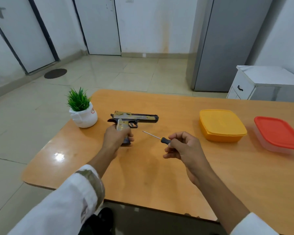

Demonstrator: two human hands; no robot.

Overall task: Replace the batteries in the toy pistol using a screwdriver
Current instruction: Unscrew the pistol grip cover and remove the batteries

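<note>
— So, reading across from the left, where does the job stand?

— Early, I'd judge. Past the small green plastic plant in its white pot [83,114], the left hand [116,136] is wrapped around the grip of the gold-and-black plastic toy pistol [134,118], which sits near the middle of the orange wooden table [143,167], barrel pointing right, seemingly resting on or just above the surface

— Any cover off yet?

— None that I can see. No loose cover, screw or battery shows on the table, so the compartment looks unopened

— And the right side?

— The right hand [183,146] is pinched around the black handle of a thin metal-shafted screwdriver [157,137]; its tip points toward the pistol but stands apart from it. Beyond sit a closed yellow plastic box [221,125] and a clear one with a red lid [278,133], well apart from the hands; what they hold is hidden

— So what's left?

— Nearly everything: unscrewing, swapping the batteries, closing up
</note>
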